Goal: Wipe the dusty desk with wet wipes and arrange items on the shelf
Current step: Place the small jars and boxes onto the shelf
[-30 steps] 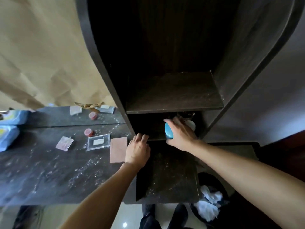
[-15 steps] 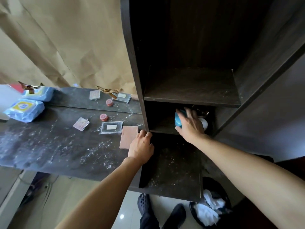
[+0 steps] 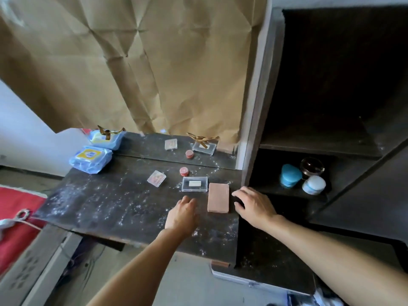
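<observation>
A dark desk (image 3: 106, 206) speckled with white dust fills the middle. A pink-brown flat box (image 3: 218, 197) lies near its right end. My left hand (image 3: 182, 214) hovers just left of that box, fingers loose, empty. My right hand (image 3: 254, 205) is just right of the box, fingers spread, empty. Behind the box sit a clear plastic case (image 3: 195, 183), a small pink packet (image 3: 156, 178) and a red round tin (image 3: 184, 171). On the low shelf (image 3: 344, 171) stand a blue jar (image 3: 290, 175), a white jar (image 3: 313, 184) and a glass ball (image 3: 312, 166).
A blue wet-wipes pack (image 3: 90, 159) lies at the desk's back left. A mirror strip behind the desk reflects the items and shows a gold bird ornament (image 3: 202, 139). Crumpled brown paper (image 3: 143, 62) covers the wall. The upper shelf compartment (image 3: 331, 85) is dark.
My right hand let go of the blue jar, which stays on the low shelf, and came back to the desk beside the flat box. My left hand slid left. The view swung left.
</observation>
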Action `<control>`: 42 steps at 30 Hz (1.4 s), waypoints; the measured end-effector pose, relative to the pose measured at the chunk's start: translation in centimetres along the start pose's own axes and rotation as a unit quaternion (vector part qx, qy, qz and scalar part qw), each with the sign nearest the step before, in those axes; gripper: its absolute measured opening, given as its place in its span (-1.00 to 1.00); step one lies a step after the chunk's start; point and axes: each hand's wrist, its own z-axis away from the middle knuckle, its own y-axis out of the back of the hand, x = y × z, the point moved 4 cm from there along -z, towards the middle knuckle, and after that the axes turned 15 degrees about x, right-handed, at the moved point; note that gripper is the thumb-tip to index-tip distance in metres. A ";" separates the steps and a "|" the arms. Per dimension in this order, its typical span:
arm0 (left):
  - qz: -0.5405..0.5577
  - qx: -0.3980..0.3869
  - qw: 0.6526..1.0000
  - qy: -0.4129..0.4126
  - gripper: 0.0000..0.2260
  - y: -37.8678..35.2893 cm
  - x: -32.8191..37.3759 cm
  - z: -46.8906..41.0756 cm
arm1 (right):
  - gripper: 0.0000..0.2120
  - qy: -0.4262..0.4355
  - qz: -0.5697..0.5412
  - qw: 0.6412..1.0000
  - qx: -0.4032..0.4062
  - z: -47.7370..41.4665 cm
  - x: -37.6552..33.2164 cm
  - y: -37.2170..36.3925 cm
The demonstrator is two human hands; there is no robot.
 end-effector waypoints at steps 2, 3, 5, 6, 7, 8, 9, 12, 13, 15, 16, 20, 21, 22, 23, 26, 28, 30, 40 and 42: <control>-0.005 -0.002 1.000 0.006 -0.70 1.3 -3.9 0.8 | -0.79 -0.002 0.003 1.000 -0.005 -0.8 -3.3 -1.7; -0.010 -0.003 1.000 0.007 -0.70 2.0 -6.0 1.2 | -0.78 -0.003 0.003 1.000 -0.009 -1.3 -5.1 -2.6; -0.016 -0.003 1.000 0.009 -0.73 3.4 -9.8 1.7 | -0.75 -0.011 0.000 1.000 -0.021 -2.2 -8.3 -4.6; -0.018 -0.003 1.000 0.014 -0.75 4.1 -11.7 1.9 | -0.74 -0.017 -0.002 0.999 -0.027 -2.7 -9.8 -5.5; -0.018 -0.003 1.000 0.023 -0.76 4.7 -13.5 2.0 | -0.73 -0.024 -0.005 0.999 -0.033 -3.1 -11.1 -6.4; -0.017 -0.002 0.999 0.031 -0.76 5.2 -15.0 2.2 | -0.73 -0.032 -0.006 0.999 -0.037 -3.4 -12.0 -7.1; -0.017 -0.002 0.999 0.039 -0.75 5.7 -16.5 2.5 | -0.73 -0.039 -0.006 0.998 -0.043 -3.6 -13.0 -7.8; -0.015 -0.010 0.998 0.056 -0.70 6.5 -20.1 2.7 | -0.74 -0.047 0.000 0.997 -0.062 -4.2 -15.1 -9.7; -0.014 -0.012 0.998 0.062 -0.71 6.6 -21.0 2.5 | -0.74 -0.045 0.005 0.997 -0.067 -4.6 -15.5 -10.2; -0.007 -0.015 0.997 0.072 -0.74 6.5 -22.2 1.8 | -0.73 -0.046 0.015 0.996 -0.073 -5.6 -15.8 -10.9; -0.005 -0.018 0.997 0.074 -0.75 6.3 -22.6 1.4 | -0.72 -0.049 0.021 0.996 -0.076 -6.3 -15.7 -11.3; 0.000 -0.038 0.996 0.077 -0.80 5.0 -23.3 -0.4 | -0.78 -0.071 0.038 0.993 -0.086 -9.5 -14.7 -12.9; 0.002 -0.043 0.996 0.076 -0.80 4.6 -23.3 -1.2 | -0.80 -0.077 0.040 0.992 -0.090 -10.4 -14.4 -13.5; 0.003 -0.050 0.996 0.075 -0.79 4.2 -23.4 -2.0 | -0.80 -0.081 0.043 0.992 -0.091 -11.4 -14.1 -14.1; 0.002 -0.054 0.996 0.071 -0.78 3.8 -23.5 -3.0 | -0.80 -0.086 0.043 0.991 -0.090 -12.4 -13.8 -14.8; 0.000 -0.063 0.995 0.073 -0.79 2.5 -23.8 -6.4 | -0.75 -0.105 0.046 0.989 -0.088 -15.2 -12.6 -17.1; -0.001 -0.075 0.995 0.073 -0.77 1.3 -23.8 -8.8 | -0.75 -0.121 0.044 0.988 -0.086 -16.7 -11.7 -18.7; -0.002 -0.076 0.995 0.071 -0.73 -0.1 -23.6 -11.3 | -0.76 -0.130 0.042 0.987 -0.083 -18.2 -10.8 -20.2; -0.044 -0.077 0.996 0.024 -0.59 -5.4 -21.2 -18.0 | -0.76 -0.139 0.038 0.984 -0.109 -19.9 -8.3 -24.2; -0.053 -0.076 0.995 0.023 -0.58 -5.6 -21.1 -18.3 | -0.76 -0.139 0.028 0.984 -0.103 -19.8 -8.3 -24.2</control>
